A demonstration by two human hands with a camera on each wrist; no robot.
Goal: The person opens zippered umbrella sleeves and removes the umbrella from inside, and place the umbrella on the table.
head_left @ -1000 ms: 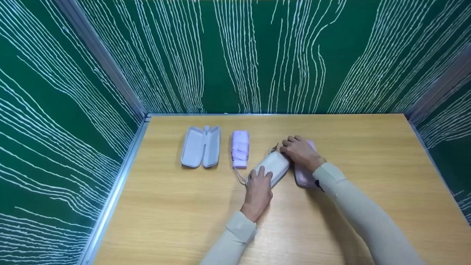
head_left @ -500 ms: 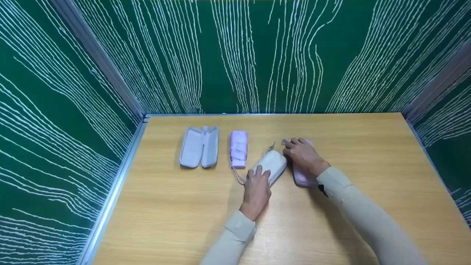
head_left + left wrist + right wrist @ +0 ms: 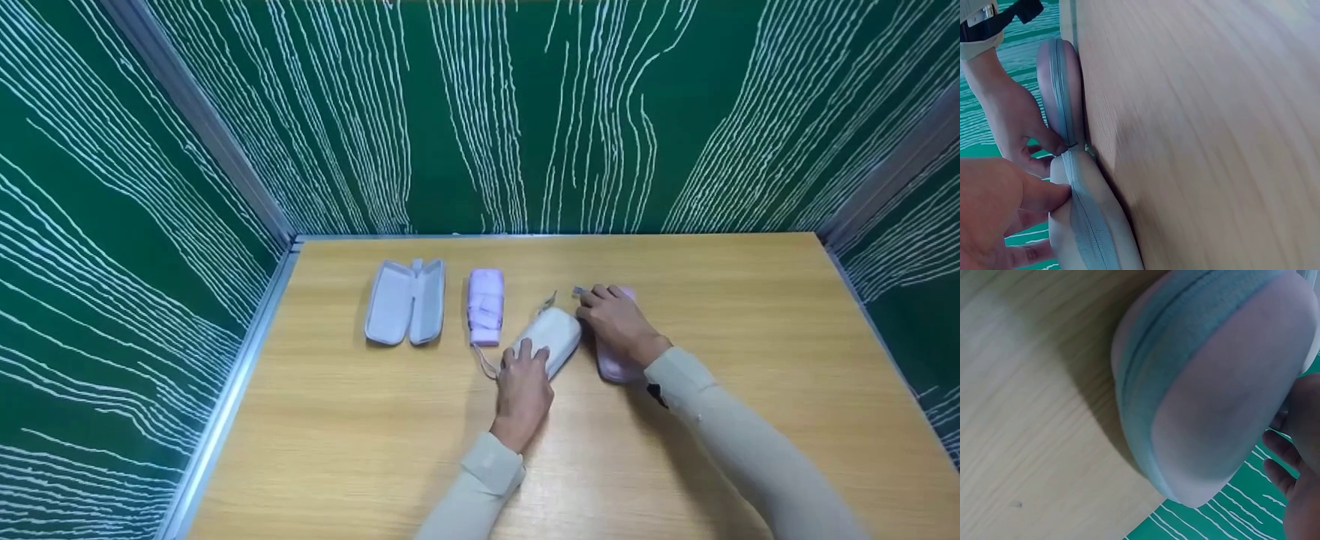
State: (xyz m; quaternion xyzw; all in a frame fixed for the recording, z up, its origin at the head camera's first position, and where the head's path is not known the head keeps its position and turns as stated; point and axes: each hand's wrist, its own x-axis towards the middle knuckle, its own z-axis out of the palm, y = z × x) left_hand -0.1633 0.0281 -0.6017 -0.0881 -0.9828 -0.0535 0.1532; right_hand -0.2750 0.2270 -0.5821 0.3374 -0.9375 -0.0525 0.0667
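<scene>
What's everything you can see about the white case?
The white case is elongated, with rounded edges and a smooth-looking, firm-seeming shell. A pale bluish-grey, fabric-like zip band runs along its side and looks closed. A small strap pokes out by its far left edge. It lies slanted on the table, between the purple umbrella and the pink case. The left grip holds its near end, thumb against the side.

In front of you, the light wood-grain surface (image 3: 337, 420) carries, from your left to your right, an open grey case (image 3: 391, 306), a lilac folded umbrella (image 3: 486, 304), a slanted off-white zipped case (image 3: 553, 332) and a pink zipped case (image 3: 615, 367).
</scene>
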